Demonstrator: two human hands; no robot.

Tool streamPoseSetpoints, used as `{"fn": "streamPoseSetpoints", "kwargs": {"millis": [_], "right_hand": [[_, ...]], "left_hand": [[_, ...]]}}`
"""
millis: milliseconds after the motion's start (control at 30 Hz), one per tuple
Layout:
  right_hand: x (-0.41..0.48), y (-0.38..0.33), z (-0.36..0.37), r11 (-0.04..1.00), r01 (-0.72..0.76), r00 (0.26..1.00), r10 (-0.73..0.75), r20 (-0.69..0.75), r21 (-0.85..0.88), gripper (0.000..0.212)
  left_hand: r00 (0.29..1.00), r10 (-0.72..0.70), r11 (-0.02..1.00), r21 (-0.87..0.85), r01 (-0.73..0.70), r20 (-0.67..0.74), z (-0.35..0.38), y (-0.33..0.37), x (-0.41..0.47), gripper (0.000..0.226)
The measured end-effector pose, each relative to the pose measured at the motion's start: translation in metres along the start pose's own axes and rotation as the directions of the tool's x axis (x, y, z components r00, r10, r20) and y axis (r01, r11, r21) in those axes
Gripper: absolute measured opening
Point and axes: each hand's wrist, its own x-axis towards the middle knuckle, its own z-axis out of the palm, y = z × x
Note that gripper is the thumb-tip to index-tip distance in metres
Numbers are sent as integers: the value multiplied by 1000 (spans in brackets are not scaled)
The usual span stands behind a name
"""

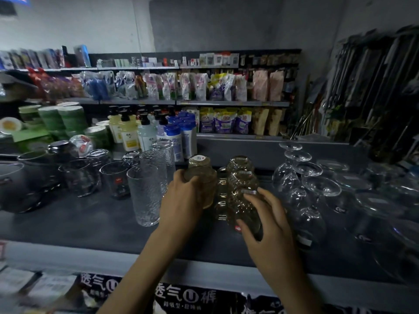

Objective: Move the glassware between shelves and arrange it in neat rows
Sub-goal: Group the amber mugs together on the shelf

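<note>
Head-worn view, downward, near shelf

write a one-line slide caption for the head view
Left hand grips one amber glass, right hand a second amber glass, on a dark shelf between clear tumblers and upturned wine glasses.

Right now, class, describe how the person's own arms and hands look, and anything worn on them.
The left hand and right hand are bare: no gloves, rings or watch show. The left arm and right arm are bare too, with no sleeve in view down to the frame's edge.
</note>
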Motion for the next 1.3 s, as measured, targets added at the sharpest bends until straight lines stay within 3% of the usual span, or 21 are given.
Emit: {"fn": "streamPoseSetpoints", "kwargs": {"millis": [133,400,467,533,567,667,833,933,1100,1200,1300], "right_hand": [[0,-2,-2,1000,9,1000,-9,-2,2,54],[0,-3,-3,1000,7,1000,-7,-3,-14,60],[1,-6,-4,1000,23,999,-23,-37,-12,58],[2,-12,-6,996,72,994,-76,-81,-45,57],[2,-18,-8,991,110,988,-118,-98,-76,57],[5,-51,-22,985,169,978,-172,-121,-37,60],[8,-101,-38,946,101,991,-123,51,307,70],[6,-110,-37,903,43,989,-99,110,428,76],[-2,-113,-38,843,-30,981,-79,178,537,79],[-4,-111,-39,846,-60,981,-48,189,529,76],[1,-112,-41,825,-127,976,5,218,550,73]], "left_hand": [[999,-25,994,-106,22,-26,-2,2,-1,18],[966,56,988,-127,-90,-251,-46,11,-38,18],[942,74,971,-190,-143,-328,-61,4,-43,14],[932,16,915,-370,-159,-361,-75,-2,-50,10],[943,-55,837,-529,-136,-330,-81,-4,-55,9],[976,-194,443,-897,-2,-98,-91,-6,-72,17],[969,-149,-75,-979,188,198,-94,-8,-96,35],[946,-61,-233,-926,298,319,-92,-10,-104,49],[888,-8,-248,-861,444,460,-89,-13,-116,49],[898,-45,-141,-893,428,437,-87,-12,-122,44],[951,-195,68,-963,259,242,-80,-10,-125,40]]}}
